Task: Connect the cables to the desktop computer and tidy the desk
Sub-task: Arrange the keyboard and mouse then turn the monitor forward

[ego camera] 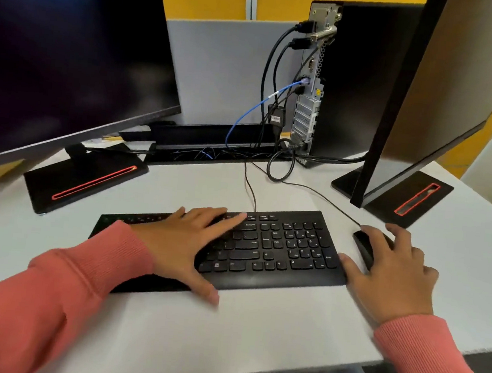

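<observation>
A black keyboard (281,249) lies across the middle of the white desk (256,330). My left hand (186,240) rests flat on its keys, fingers spread and thumb over the front edge. To the right, my right hand (394,273) covers a black mouse (364,244), thumb against the keyboard's right end. The slim desktop computer (352,82) stands upright at the back with its rear panel facing left. Several black cables (274,69) and a blue network cable (245,117) are plugged into it. Thin wires run from the keyboard and mouse back toward it.
A large dark monitor (72,52) stands at the left on a black base (85,178) with a red slot. A second monitor (419,97), turned edge-on, stands at the right on its base (398,199). A black cable tray (212,144) runs along the back.
</observation>
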A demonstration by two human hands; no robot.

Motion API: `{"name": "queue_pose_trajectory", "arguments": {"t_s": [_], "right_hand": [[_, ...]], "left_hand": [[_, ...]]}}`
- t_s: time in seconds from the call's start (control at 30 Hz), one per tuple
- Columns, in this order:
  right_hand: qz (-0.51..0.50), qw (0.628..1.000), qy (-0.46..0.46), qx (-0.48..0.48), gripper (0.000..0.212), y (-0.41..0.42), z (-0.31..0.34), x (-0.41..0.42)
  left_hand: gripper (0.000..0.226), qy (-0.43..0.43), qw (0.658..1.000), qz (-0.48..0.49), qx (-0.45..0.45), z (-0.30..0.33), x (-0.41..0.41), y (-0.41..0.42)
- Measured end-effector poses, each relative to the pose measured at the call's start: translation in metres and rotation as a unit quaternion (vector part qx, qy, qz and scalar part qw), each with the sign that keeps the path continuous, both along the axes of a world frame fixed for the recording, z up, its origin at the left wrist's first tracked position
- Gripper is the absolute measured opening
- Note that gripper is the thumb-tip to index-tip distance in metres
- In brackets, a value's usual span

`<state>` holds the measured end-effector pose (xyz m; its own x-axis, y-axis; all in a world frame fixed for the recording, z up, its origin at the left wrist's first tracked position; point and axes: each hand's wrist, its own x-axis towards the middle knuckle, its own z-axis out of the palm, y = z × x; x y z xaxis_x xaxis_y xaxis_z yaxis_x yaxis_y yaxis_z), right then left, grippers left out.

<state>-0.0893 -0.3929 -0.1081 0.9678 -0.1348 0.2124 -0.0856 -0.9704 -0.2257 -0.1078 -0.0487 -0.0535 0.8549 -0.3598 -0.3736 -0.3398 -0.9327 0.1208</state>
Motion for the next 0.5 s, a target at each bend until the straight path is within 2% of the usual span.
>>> {"name": "queue_pose_trajectory", "arguments": {"t_s": [0.1, 0.27, 0.5], "right_hand": [[-0.001, 1.0, 0.002, -0.002, 0.061, 0.003, 0.003, -0.003], [-0.005, 1.0, 0.017, -0.006, 0.066, 0.006, 0.009, -0.004], [-0.005, 0.999, 0.024, -0.044, 0.077, 0.038, 0.006, -0.012]], "left_hand": [[0.132, -0.038, 0.997, 0.005, 0.063, -0.013, -0.008, 0.001], [0.124, -0.087, 0.995, 0.003, 0.058, -0.013, -0.005, 0.004], [0.121, -0.094, 0.994, 0.021, 0.055, -0.01, -0.024, 0.045]]}}
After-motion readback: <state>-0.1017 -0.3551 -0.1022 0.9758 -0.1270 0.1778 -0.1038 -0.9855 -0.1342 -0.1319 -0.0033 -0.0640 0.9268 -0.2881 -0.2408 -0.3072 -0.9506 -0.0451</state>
